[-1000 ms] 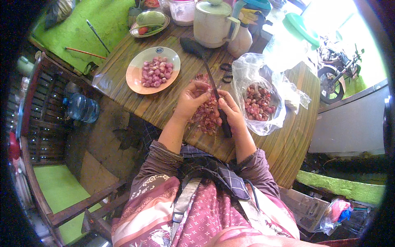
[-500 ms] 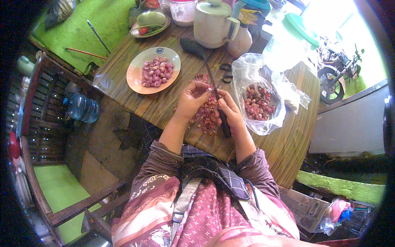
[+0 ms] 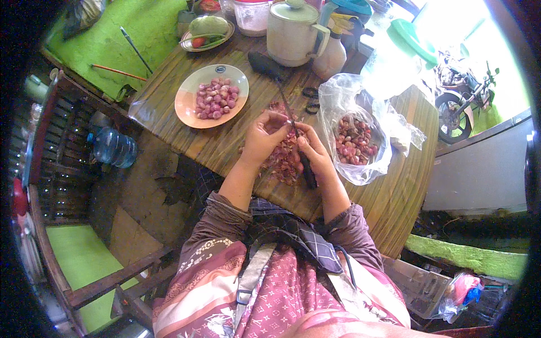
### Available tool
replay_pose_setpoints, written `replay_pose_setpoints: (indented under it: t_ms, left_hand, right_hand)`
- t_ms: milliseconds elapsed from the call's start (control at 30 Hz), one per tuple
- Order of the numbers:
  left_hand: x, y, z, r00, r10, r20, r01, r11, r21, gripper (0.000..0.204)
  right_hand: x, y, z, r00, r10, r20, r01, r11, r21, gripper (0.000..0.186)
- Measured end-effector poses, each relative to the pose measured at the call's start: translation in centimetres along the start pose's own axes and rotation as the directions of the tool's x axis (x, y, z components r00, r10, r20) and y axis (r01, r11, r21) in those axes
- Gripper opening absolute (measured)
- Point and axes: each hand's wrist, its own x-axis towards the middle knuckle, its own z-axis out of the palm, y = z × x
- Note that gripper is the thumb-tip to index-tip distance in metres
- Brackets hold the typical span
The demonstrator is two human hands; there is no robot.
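My left hand [image 3: 264, 141] pinches a small shallot [image 3: 288, 123] beside the knife's blade. The dark-handled knife [image 3: 307, 172] is gripped in my right hand [image 3: 313, 151], its long blade pointing away from me. Below both hands lies a pile of papery shallot skins [image 3: 282, 169] on the wooden table [image 3: 394, 197]. Peeled pink shallots [image 3: 216, 98] fill the middle of a white and peach plate [image 3: 187, 107] to the left. On the right, unpeeled shallots [image 3: 355, 141] sit in an open clear plastic bag [image 3: 372, 174]. Black scissors [image 3: 310, 100] lie beyond my right hand.
A vegetable plate [image 3: 205, 45], lidded pink-rimmed tub [image 3: 249, 19], pale jug [image 3: 290, 31], beige bottle [image 3: 329, 56] and dark elongated object [image 3: 265, 66] crowd the far table. A blue water jug [image 3: 112, 147] is low at left; a motorbike [image 3: 453, 112] stands beyond the right edge.
My hands stay almost where they were, still on the shallot and knife, with only a slight shift of the blade and fingers. The view has moved very slightly.
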Motion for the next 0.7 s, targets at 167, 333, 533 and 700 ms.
replay_pose_setpoints:
  t_ms: [167, 333, 533, 700]
  left_hand:
    - [0.06, -0.18, -0.16, 1.000, -0.018, 0.006, 0.018, 0.999, -0.030, 0.011]
    - [0.17, -0.25, -0.37, 0.995, -0.099, 0.031, 0.103, 0.979, -0.177, 0.017]
    - [0.16, -0.53, -0.70, 0.994, -0.102, 0.040, 0.105, 0.990, -0.098, 0.016]
    - [0.06, -0.46, -0.76, 0.993, -0.096, 0.065, 0.104, 0.986, -0.132, 0.017]
  right_hand:
    - [0.14, 0.15, 0.22, 0.999, 0.032, -0.040, -0.031, 0.999, 0.032, 0.038]
    - [0.01, -0.17, 0.28, 0.994, 0.091, -0.062, -0.079, 0.982, 0.173, 0.037]
    - [0.20, 0.09, 0.08, 0.998, 0.050, -0.045, -0.047, 0.997, 0.067, 0.037]
    - [0.38, 0.54, -0.26, 0.997, 0.054, -0.062, -0.053, 0.999, 0.006, 0.038]
